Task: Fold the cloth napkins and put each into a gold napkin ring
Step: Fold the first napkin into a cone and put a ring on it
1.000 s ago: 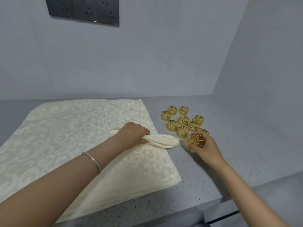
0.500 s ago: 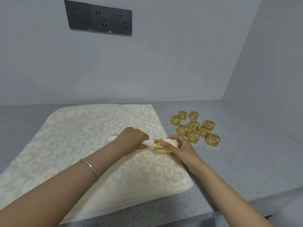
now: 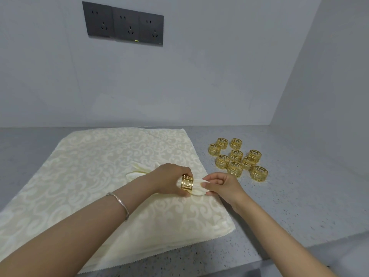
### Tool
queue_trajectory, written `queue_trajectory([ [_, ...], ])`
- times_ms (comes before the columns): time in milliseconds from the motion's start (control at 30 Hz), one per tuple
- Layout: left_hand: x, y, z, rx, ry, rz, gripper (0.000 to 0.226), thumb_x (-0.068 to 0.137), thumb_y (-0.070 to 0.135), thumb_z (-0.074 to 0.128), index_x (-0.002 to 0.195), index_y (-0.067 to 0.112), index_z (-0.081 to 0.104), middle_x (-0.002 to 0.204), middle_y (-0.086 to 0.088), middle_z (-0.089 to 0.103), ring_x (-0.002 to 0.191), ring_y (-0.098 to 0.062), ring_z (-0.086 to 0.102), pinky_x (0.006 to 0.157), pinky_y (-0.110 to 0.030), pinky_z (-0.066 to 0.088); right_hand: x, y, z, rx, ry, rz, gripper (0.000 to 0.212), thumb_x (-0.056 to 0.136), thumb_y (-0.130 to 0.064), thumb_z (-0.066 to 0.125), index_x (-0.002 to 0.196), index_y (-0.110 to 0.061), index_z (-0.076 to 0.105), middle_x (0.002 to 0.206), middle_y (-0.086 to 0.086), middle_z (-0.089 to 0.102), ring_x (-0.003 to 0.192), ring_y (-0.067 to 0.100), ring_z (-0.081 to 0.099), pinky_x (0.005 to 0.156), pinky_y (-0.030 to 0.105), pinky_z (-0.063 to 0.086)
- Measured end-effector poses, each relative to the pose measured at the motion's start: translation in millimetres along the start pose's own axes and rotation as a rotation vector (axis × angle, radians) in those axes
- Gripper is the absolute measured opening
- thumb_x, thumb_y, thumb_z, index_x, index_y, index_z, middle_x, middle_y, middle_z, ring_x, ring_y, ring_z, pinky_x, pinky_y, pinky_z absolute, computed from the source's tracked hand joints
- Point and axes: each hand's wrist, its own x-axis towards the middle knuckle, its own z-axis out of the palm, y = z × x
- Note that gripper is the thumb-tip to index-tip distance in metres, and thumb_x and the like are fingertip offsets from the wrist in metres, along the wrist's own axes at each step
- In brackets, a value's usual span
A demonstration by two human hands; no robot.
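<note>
A cream folded napkin (image 3: 197,187) lies rolled on top of a stack of flat cream patterned napkins (image 3: 95,176). A gold napkin ring (image 3: 186,182) sits around the rolled napkin near its right end. My left hand (image 3: 169,179) grips the napkin just left of the ring, fingers touching the ring. My right hand (image 3: 221,183) pinches the napkin's right tip that sticks out of the ring. The napkin's fanned left end (image 3: 137,169) shows beyond my left hand.
Several loose gold rings (image 3: 237,156) stand in a cluster on the grey speckled counter (image 3: 299,186) to the right of the stack. The counter's front edge runs below the stack. Grey walls close the back and right; dark sockets (image 3: 122,24) hang on the back wall.
My right hand picked a ring from the cluster, slid it over the napkin's right end and further left, and now holds the napkin's tip. The view tilted upward.
</note>
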Motion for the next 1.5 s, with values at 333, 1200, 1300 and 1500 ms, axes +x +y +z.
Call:
queue_trajectory([
  [333, 4.9, -4.8, -32.1, 0.190, -0.211, -0.061, 0.048, 0.080, 0.045, 0.071, 0.124, 0.029, 0.057, 0.113, 0.006, 0.056, 0.104, -0.016, 0.052, 0.077, -0.021, 0.030, -4.9, -1.9, -6.1, 0.011, 0.023, 0.033, 0.011, 0.075, 0.006, 0.074, 0.084, 0.001, 0.069, 0.074, 0.014, 0.069, 0.057, 0.011, 0.066, 0.056, 0.020, 0.057],
  [1200, -15.6, -46.2, -30.6, -1.082, 0.388, -0.587, 0.078, 0.090, 0.060, 0.045, 0.152, 0.031, 0.005, 0.140, 0.004, 0.044, 0.113, -0.019, 0.058, 0.100, -0.033, 0.046, 41.2, -35.5, 87.2, 0.019, 0.037, 0.007, 0.043, 0.076, -0.031, 0.078, 0.113, -0.014, 0.061, 0.104, 0.001, 0.067, 0.091, 0.012, 0.064, 0.067, 0.018, 0.046],
  [1300, 2.4, -44.1, -33.7, -1.198, 0.439, -0.436, 0.083, 0.082, 0.062, 0.055, 0.149, 0.041, 0.010, 0.130, 0.012, 0.043, 0.122, -0.017, 0.050, 0.104, -0.036, 0.043, 47.6, -34.3, 85.0, 0.030, 0.023, -0.009, 0.051, 0.071, -0.028, 0.082, 0.114, -0.012, 0.060, 0.110, 0.005, 0.066, 0.097, 0.016, 0.065, 0.073, 0.020, 0.047],
  [1500, 26.0, -47.6, -40.1, -1.265, 0.425, -0.354, 0.042, 0.080, 0.040, 0.071, 0.111, 0.013, 0.062, 0.101, -0.007, 0.073, 0.092, -0.018, 0.071, 0.081, -0.031, 0.057, 48.9, -26.2, 82.6, -0.016, 0.041, -0.083, 0.043, 0.068, -0.028, 0.085, 0.101, -0.015, 0.062, 0.106, 0.003, 0.066, 0.099, 0.019, 0.064, 0.080, 0.024, 0.050],
])
